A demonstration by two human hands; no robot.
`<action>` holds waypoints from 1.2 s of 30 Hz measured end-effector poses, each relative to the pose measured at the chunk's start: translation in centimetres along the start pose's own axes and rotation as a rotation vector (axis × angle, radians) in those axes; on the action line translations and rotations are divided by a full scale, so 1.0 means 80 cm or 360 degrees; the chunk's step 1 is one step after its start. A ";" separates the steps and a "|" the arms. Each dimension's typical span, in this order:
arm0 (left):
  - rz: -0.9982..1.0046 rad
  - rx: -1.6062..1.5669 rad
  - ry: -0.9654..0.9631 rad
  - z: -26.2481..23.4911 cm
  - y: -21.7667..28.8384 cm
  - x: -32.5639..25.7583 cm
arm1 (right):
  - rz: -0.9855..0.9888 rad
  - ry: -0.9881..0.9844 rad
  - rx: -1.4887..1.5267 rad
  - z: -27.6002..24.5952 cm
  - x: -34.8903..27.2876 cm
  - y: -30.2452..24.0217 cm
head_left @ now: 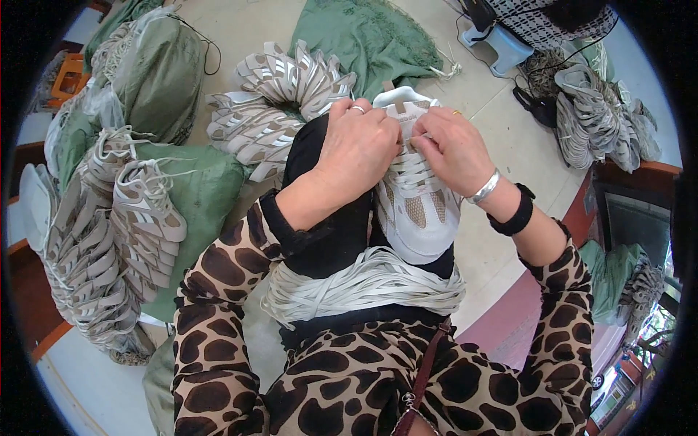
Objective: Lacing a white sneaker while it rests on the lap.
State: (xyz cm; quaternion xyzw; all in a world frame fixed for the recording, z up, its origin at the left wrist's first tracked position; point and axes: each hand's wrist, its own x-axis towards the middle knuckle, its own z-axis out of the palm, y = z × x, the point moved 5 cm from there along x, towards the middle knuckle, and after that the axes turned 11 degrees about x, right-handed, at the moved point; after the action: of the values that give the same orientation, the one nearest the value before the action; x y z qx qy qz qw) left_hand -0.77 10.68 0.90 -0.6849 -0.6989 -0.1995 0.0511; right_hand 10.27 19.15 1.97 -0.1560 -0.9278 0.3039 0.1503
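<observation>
White-beige shoe (418,243) on the lap, toe toward the body; left hand (361,145) curled at the upper lacing, can't tell what it grips; right hand (452,149) pinched, thumb to finger, apparently on the laces (413,178); lace bundle (363,291) across the lap by the toe. Shoe likely light, sole stiffish, upper soft, not fragile; laces limp, best pinched near tips, shoe steadied at its sides
</observation>
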 end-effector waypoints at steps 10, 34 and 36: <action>0.0473 0.0533 -0.0056 -0.010 0.031 0.019 | -0.0053 0.0165 0.0102 -0.013 -0.005 0.009; -0.1298 0.1021 -0.0526 -0.220 -0.241 -0.297 | 0.0684 -0.0167 -0.0017 -0.086 -0.172 0.084; -0.1433 0.1243 -0.0438 -0.270 -0.252 -0.370 | 0.0749 -0.0096 -0.0352 -0.104 -0.194 0.108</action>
State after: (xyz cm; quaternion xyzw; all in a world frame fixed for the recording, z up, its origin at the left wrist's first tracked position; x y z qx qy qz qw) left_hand -23.13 -24.21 6.24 -0.2725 -0.9414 0.1598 0.1183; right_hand 29.14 24.17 0.25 -0.3738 -0.8976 0.2316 0.0299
